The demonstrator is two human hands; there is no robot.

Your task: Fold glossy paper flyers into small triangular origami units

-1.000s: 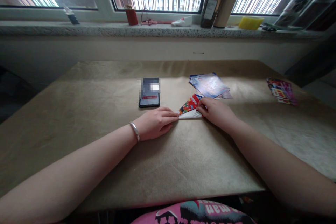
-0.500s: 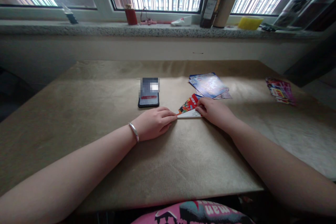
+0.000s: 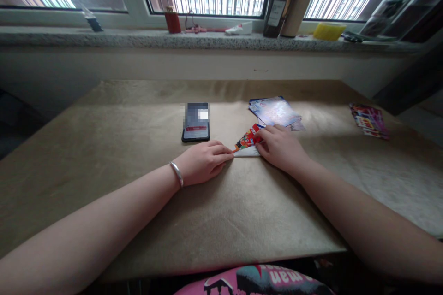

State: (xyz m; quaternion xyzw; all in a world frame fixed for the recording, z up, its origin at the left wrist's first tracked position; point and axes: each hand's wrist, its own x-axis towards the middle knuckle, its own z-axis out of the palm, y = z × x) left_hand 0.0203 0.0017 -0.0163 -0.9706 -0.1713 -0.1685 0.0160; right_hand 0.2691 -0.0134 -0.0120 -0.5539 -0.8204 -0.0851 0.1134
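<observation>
A folded sheet of paper (image 3: 246, 140) lies on the table, red and colourful on its printed side and white along the near fold. It narrows to a point at the left. My left hand (image 3: 206, 161), with a silver bangle at the wrist, presses its closed fingertips on that pointed tip. Over the right part of the paper is my right hand (image 3: 280, 145), thumb and fingers drawn together on it and hiding that end. Just behind this hand lie several blue printed sheets (image 3: 275, 110) in a loose stack.
A phone (image 3: 195, 124) lies beyond my left hand. Toward the right edge of the table (image 3: 138, 230) is a fanned pile of pink and red printed papers (image 3: 369, 121). Along the windowsill (image 3: 138, 41) stand a red container (image 3: 172, 20), a dark lidded jar (image 3: 276, 11) and a yellow object (image 3: 328, 31).
My right hand has shifted slightly along the folded paper, its fingers now spread more over the red printed part. My left hand stays at the tip.
</observation>
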